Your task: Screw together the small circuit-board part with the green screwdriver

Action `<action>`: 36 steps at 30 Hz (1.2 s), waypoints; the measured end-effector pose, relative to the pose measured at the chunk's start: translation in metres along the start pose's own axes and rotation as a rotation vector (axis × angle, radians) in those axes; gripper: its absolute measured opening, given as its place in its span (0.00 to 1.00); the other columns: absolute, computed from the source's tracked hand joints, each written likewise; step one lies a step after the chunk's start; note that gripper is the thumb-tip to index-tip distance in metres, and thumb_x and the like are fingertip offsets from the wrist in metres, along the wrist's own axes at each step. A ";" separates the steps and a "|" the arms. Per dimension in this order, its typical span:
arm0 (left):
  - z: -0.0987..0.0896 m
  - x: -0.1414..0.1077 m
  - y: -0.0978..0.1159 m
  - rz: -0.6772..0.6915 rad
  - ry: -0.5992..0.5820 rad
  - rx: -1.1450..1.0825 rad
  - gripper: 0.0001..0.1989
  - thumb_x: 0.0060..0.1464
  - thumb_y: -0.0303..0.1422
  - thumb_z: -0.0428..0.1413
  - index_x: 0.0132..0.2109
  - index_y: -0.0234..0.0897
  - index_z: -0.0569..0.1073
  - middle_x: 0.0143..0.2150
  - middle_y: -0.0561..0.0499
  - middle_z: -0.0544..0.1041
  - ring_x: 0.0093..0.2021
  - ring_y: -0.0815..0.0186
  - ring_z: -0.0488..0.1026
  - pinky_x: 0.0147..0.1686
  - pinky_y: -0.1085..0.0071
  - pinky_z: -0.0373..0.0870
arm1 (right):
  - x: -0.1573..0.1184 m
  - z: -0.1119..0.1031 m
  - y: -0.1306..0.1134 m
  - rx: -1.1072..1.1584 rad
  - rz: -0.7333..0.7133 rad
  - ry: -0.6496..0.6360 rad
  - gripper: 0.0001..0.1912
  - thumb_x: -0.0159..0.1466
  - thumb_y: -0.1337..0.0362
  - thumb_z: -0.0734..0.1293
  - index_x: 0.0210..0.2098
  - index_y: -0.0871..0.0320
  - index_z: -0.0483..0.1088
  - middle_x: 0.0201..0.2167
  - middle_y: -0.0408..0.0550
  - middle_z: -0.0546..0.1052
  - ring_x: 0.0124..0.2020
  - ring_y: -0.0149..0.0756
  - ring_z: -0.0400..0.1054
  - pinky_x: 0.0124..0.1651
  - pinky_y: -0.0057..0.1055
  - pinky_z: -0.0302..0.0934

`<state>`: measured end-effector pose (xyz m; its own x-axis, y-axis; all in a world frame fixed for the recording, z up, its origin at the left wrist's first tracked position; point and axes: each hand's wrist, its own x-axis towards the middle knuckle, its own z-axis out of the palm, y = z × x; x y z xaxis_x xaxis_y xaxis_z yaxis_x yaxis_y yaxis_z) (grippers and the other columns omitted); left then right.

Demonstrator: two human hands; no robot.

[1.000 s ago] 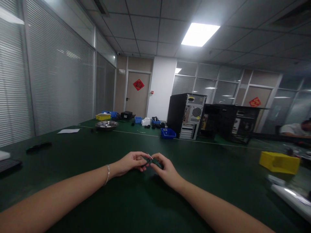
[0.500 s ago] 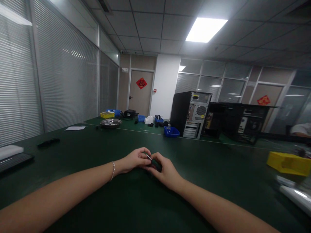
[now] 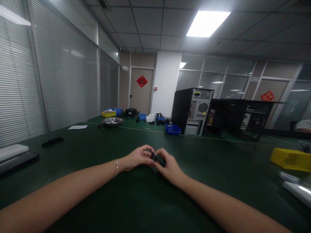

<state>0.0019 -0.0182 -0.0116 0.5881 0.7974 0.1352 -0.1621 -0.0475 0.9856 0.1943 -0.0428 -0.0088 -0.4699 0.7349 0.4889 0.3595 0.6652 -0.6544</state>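
Observation:
Just over the green table [image 3: 136,200], my two hands meet in the middle of the view. My right hand [image 3: 172,167] is closed around the dark handle of a small screwdriver [image 3: 160,160], whose thin metal shaft points up and left toward my other hand. My left hand [image 3: 138,158], with a bracelet at the wrist, has its fingers curled near the shaft's end. Something small and dark seems to be between those fingers, but it is too hidden to name.
Computer towers [image 3: 199,113] stand on the right behind a blue bin [image 3: 173,129]. A metal bowl [image 3: 112,122] and paper [image 3: 77,127] lie back left. A dark slim object [image 3: 52,141] and a black tray-like item [image 3: 18,161] are left; a yellow bin [image 3: 290,159] is right.
The view has shifted slightly. Both hands appear a little further right, and the fingertips of my left hand sit slightly apart from the screwdriver handle. The screwdriver is still in my right hand.

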 end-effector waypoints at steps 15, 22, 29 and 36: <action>-0.001 0.000 0.000 -0.002 -0.025 -0.003 0.23 0.43 0.28 0.63 0.47 0.35 0.65 0.41 0.45 0.74 0.40 0.61 0.74 0.43 0.61 0.68 | 0.000 0.001 0.005 0.062 -0.008 -0.001 0.10 0.59 0.68 0.65 0.40 0.56 0.62 0.34 0.43 0.73 0.36 0.36 0.69 0.39 0.30 0.61; -0.004 0.000 0.001 0.023 -0.012 -0.006 0.20 0.46 0.28 0.62 0.46 0.34 0.66 0.39 0.46 0.75 0.36 0.65 0.73 0.39 0.66 0.67 | -0.002 -0.002 0.004 0.039 -0.003 -0.029 0.12 0.58 0.69 0.66 0.41 0.56 0.62 0.36 0.43 0.73 0.36 0.36 0.68 0.39 0.31 0.61; -0.009 0.002 -0.001 -0.006 -0.005 0.021 0.22 0.43 0.25 0.63 0.46 0.34 0.66 0.39 0.45 0.76 0.39 0.62 0.74 0.43 0.63 0.66 | -0.002 -0.004 0.005 -0.002 0.019 -0.019 0.12 0.57 0.69 0.66 0.40 0.56 0.63 0.36 0.44 0.73 0.36 0.36 0.68 0.39 0.31 0.62; -0.009 0.002 -0.001 -0.005 -0.020 0.060 0.21 0.43 0.24 0.62 0.45 0.34 0.66 0.39 0.46 0.76 0.40 0.62 0.74 0.44 0.61 0.66 | -0.003 -0.004 0.002 -0.017 0.002 -0.005 0.13 0.57 0.69 0.67 0.41 0.56 0.63 0.36 0.44 0.73 0.36 0.36 0.69 0.39 0.31 0.62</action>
<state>-0.0037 -0.0110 -0.0134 0.6050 0.7852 0.1320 -0.1122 -0.0801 0.9905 0.1995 -0.0426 -0.0095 -0.4730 0.7359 0.4844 0.3747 0.6656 -0.6454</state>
